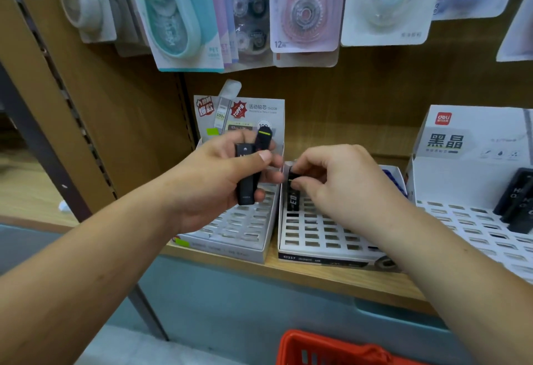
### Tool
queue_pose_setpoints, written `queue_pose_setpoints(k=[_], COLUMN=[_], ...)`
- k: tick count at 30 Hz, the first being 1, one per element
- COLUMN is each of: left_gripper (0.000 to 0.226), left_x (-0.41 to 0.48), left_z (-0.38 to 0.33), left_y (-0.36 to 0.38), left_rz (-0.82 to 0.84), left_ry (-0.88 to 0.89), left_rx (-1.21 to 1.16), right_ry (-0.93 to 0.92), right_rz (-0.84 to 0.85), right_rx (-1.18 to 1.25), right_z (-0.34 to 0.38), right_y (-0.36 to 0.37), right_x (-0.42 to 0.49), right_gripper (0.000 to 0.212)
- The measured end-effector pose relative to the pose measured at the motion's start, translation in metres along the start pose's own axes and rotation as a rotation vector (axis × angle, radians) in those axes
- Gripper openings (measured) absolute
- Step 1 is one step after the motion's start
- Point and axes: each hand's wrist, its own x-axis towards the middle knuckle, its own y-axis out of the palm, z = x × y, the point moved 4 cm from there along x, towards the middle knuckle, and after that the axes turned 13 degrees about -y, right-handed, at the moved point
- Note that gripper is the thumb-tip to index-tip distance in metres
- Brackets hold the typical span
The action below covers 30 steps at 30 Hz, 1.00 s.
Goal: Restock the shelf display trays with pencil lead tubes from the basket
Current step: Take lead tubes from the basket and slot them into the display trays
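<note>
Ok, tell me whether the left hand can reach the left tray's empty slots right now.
Probably yes. The left hand is just above the left tray, with nothing between them and its near slots bare. It grips tubes, though, so its fingers are not free.

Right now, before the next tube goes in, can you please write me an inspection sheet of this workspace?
Surface: wooden shelf, carrying three slotted trays side by side.
Job's things: left tray, visible slots empty; middle tray, with one black tube upright at its back; right tray, with stocked tubes at its right; red basket below, contents hidden.
Clutter: nothing seen.
Grippers: left hand grips spare tubes above the left tray; right hand pinches the top of the upright tube.
Cables: nothing seen.
Surroundings: correction tape packs hanging above; grey panel under the shelf.
</note>
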Motion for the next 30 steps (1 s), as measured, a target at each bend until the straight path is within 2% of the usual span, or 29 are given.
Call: queue_pose_setpoints(k=[3, 5, 7, 9, 11, 13, 18, 25, 30], left_gripper=[0.024, 0.026, 0.030, 0.031, 0.027, 0.023, 0.020, 0.027, 0.012], left_x=[0.000, 0.000, -0.002, -0.005, -0.008, -0.009, -0.010, -0.012, -0.006], left_z=[0.003, 0.003, 0.002, 0.001, -0.001, -0.002, -0.001, -0.004, -0.002], left_y=[-0.002, -0.002, 0.001, 0.006, 0.014, 0.018, 0.015, 0.022, 0.012], left_rz=[-0.063, -0.082, -0.095, -0.121, -0.129, -0.119, -0.145, -0.161, -0.205], left_ry=[-0.022, -0.028, -0.027, -0.019, -0.007, -0.011, -0.038, 0.083, 0.030], left_rx=[0.005, 0.029, 0.069, 0.156, 0.206, 0.204, 0.222, 0.311, 0.301], right_ry=[-0.003, 0.004, -0.004, 0.015, 0.062, 0.091, 0.133, 0.135, 0.090], right_rz=[0.078, 0.052, -0.074, -0.180, -0.196, -0.215, -0.278, -0.284, -0.255], right_rx=[-0.124, -0.079, 0.057, 0.314, 0.561, 0.671, 0.641, 0.642, 0.543], right_z=[0.002, 0.000, 0.000, 0.003, 0.006, 0.006, -0.005, -0.007, -0.007], right_y=[0.004, 0.003, -0.005, -0.013, -0.015, -0.016, -0.026, -0.024, -0.030], right_x=[-0.002, -0.003, -0.002, -0.002, -0.002, -0.003, -0.008, -0.011, -0.011], right_gripper=[0.011, 0.015, 0.023, 0.025, 0.023, 0.019, 0.019, 0.018, 0.026])
